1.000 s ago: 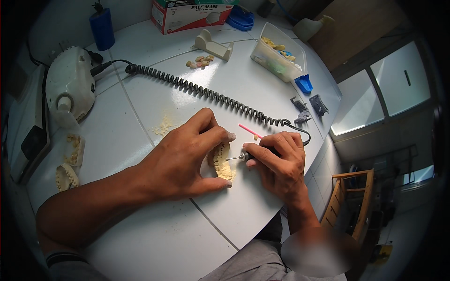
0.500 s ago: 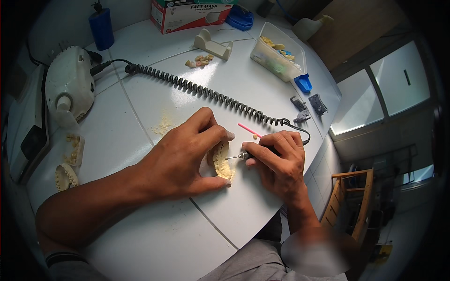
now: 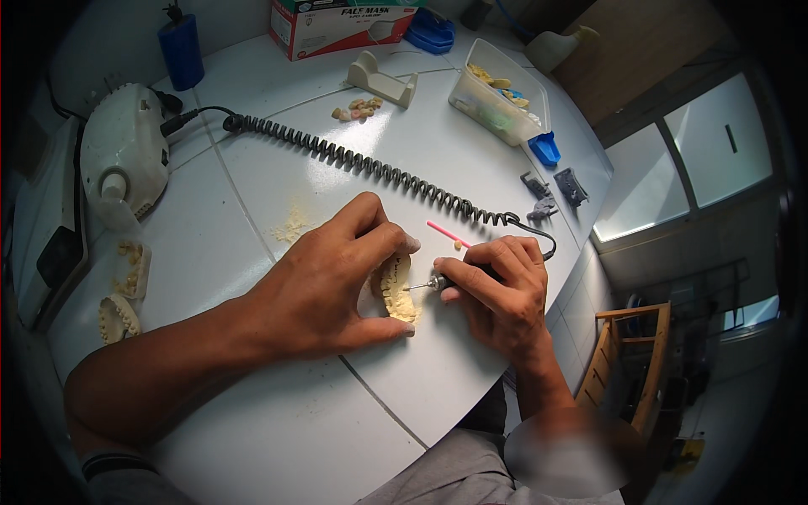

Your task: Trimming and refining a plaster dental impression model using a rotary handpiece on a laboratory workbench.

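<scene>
A cream plaster dental cast point(image 3: 396, 288) lies on the white tiled table, gripped between the thumb and fingers of my left hand point(image 3: 337, 282). Pale dust clings to its tooth row and to my left thumb. My right hand point(image 3: 505, 290) is closed round a dental handpiece point(image 3: 439, 281), held like a pen. Its thin metal bur meets the right side of the cast, near the teeth. A black coiled cord point(image 3: 362, 164) runs from the handpiece to a white control box point(image 3: 126, 151) at the far left. Part of the handpiece is hidden by my right fingers.
A pink stick point(image 3: 448, 234) and a small cream piece point(image 3: 458, 246) lie just beyond my right hand. At left are another dental cast point(image 3: 118, 318) and a small tray point(image 3: 131, 269). Farther back stand a mask box point(image 3: 341, 32), a beige stand point(image 3: 383, 80) and a clear plastic tub point(image 3: 492, 118).
Almost nothing differs. The dental cast looks very slightly turned within my left hand, while the handpiece stays against it.
</scene>
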A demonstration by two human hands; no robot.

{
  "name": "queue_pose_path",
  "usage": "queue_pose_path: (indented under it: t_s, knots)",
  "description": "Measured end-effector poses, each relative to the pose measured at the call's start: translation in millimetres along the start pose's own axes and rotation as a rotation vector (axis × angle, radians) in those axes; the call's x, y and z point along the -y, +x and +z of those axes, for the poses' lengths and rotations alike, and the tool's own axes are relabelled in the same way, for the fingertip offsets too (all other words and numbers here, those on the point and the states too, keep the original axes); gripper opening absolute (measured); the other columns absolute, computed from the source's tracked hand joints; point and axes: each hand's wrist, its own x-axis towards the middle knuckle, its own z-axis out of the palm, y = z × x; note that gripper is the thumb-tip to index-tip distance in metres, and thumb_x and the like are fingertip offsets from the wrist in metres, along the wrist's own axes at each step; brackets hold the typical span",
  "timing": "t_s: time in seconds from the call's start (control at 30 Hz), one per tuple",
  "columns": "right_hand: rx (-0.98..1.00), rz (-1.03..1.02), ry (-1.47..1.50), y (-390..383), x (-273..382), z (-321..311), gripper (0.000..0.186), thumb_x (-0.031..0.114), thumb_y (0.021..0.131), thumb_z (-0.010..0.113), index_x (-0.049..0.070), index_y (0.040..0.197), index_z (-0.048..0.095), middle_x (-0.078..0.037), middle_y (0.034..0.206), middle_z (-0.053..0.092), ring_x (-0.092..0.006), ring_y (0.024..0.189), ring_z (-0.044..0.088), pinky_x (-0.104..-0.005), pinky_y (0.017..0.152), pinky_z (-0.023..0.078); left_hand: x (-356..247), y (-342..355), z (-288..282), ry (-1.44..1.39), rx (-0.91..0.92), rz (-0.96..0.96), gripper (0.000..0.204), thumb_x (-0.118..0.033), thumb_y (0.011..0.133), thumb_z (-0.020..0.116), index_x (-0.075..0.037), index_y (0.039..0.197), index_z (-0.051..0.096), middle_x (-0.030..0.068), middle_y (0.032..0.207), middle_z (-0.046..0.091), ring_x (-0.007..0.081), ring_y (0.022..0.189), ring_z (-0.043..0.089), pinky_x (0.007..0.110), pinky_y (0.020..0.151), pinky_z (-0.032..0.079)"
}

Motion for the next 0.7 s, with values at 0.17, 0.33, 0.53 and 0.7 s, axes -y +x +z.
queue_pose_path:
  t_s: [0.17,0.33,0.53,0.7]
  knots:
    - [0.009,0.002,0.001,0.2,0.1,1.5,0.031,0.044,0.099,0.081,0.019,0.116,0.087,0.001,0.090,0.067,-0.0172,0.082,0.062,-0.0373,0.086,0.043,1.3,-1.5,-1.3,-0.001,0.002,-0.007,0.076,-0.027,0.078,0.104,-0.002,0.141,0.071,0.0098,0.118,0.055,0.0206,0.099,0.063,0.035,0.079,0.060]
    - [0.010,0.004,0.014,-1.8,-1.3,-0.9,0.030,0.043,0.099,0.082,0.019,0.116,0.087,0.002,0.091,0.067,-0.0171,0.082,0.062,-0.0373,0.086,0.043,-2.0,0.7,-1.6,0.020,0.012,-0.010,0.077,-0.028,0.077,0.104,-0.001,0.141,0.071,0.0102,0.118,0.055,0.0205,0.098,0.063,0.035,0.080,0.060]
    - [0.015,0.008,0.026,-1.4,-0.6,-1.3,0.030,0.043,0.098,0.082,0.019,0.115,0.087,0.002,0.090,0.067,-0.0172,0.082,0.063,-0.0373,0.085,0.043,0.0,-0.4,-0.7,0.013,-0.003,0.002,0.077,-0.029,0.077,0.104,0.000,0.141,0.070,0.0106,0.119,0.055,0.0207,0.097,0.063,0.035,0.079,0.061]
    - [0.010,0.012,0.028,-2.2,-1.3,-0.9,0.030,0.043,0.097,0.083,0.019,0.114,0.087,0.002,0.090,0.067,-0.0174,0.081,0.063,-0.0370,0.084,0.043,-1.3,-0.5,-1.8,0.025,0.007,-0.004,0.077,-0.030,0.079,0.104,0.000,0.141,0.070,0.0107,0.119,0.055,0.0206,0.097,0.063,0.035,0.079,0.061]
